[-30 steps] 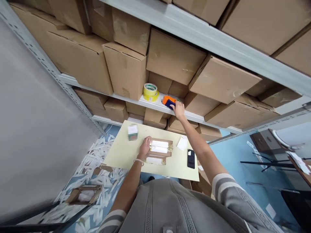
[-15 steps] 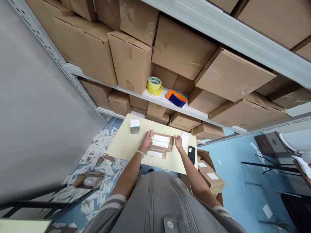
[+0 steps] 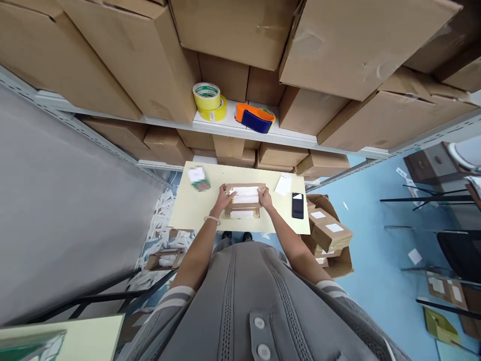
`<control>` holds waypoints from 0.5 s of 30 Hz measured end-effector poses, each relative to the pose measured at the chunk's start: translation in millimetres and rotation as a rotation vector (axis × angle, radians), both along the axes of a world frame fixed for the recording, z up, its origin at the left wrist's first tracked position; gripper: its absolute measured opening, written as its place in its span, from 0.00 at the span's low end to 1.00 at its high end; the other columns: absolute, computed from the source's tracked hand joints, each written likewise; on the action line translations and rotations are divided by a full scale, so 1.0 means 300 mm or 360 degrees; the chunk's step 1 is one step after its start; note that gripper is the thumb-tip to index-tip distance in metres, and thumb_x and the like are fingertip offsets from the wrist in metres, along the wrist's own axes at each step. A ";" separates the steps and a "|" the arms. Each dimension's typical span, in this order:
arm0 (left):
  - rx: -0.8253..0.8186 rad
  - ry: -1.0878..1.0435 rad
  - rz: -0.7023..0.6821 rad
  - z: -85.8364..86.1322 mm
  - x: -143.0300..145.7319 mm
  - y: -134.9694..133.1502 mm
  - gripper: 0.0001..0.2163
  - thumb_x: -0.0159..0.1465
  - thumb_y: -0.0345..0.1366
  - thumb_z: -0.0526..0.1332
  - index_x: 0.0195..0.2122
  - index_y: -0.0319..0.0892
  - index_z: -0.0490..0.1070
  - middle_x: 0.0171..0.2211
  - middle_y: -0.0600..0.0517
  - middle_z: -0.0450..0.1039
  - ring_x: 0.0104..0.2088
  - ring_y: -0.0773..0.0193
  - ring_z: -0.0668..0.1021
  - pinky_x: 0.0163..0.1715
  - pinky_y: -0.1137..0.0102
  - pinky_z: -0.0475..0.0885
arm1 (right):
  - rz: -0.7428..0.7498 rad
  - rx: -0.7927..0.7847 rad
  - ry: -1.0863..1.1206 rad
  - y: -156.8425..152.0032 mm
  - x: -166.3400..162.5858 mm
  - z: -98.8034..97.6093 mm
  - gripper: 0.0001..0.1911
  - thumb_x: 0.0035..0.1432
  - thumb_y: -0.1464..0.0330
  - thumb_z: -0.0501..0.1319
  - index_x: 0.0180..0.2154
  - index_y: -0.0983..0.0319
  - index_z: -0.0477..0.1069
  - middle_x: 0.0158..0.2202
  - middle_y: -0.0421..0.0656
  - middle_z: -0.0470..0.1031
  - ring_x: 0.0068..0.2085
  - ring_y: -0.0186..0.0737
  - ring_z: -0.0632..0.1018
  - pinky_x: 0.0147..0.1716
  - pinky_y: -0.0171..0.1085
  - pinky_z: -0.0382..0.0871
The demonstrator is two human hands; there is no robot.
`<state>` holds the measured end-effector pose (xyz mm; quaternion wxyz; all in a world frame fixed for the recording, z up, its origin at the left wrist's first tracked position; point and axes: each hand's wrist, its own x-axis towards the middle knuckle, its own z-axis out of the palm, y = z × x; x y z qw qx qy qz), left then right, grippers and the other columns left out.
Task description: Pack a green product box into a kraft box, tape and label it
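Brought back from the shelf's tape dispenser (image 3: 255, 118), the right hand (image 3: 265, 199) is closed on one end of the box (image 3: 245, 195); the other end is gripped by the left hand (image 3: 221, 201). The box is rested on the table (image 3: 188, 215), near a phone (image 3: 297, 205).

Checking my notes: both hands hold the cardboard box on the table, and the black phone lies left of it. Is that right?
No. The head view shows the black phone right of the cardboard box, not left. Left hand and right hand do hold it on the table.
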<state>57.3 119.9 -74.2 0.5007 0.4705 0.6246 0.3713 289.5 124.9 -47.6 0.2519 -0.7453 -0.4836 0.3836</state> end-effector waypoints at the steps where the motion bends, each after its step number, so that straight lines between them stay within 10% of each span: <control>1: -0.0004 0.0001 0.0008 0.004 0.002 -0.001 0.35 0.59 0.45 0.66 0.63 0.42 0.51 0.63 0.39 0.59 0.62 0.53 0.66 0.61 0.62 0.61 | 0.0002 0.0003 -0.0026 -0.003 -0.004 -0.001 0.20 0.64 0.56 0.52 0.52 0.62 0.61 0.52 0.53 0.74 0.54 0.48 0.74 0.53 0.41 0.65; 15: 0.0000 0.0224 0.0021 0.022 0.029 0.005 0.29 0.61 0.44 0.62 0.61 0.40 0.56 0.57 0.40 0.69 0.55 0.51 0.73 0.57 0.59 0.65 | -0.0050 -0.0084 -0.0276 0.002 -0.061 -0.005 0.15 0.67 0.58 0.50 0.50 0.60 0.58 0.46 0.53 0.74 0.47 0.52 0.76 0.45 0.44 0.66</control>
